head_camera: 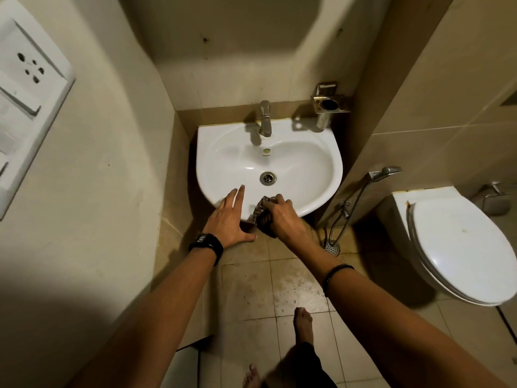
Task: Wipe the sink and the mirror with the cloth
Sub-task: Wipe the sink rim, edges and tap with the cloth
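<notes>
Hands (282,217), cloth (263,219) on sink (321,169) rim

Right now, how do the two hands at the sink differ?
The left hand lies open and flat on the sink rim, holding nothing; the right hand is closed around the dark cloth. The left wrist wears a black watch; the right wears a thin beaded bracelet. Both rest on the sink's front edge.
</notes>
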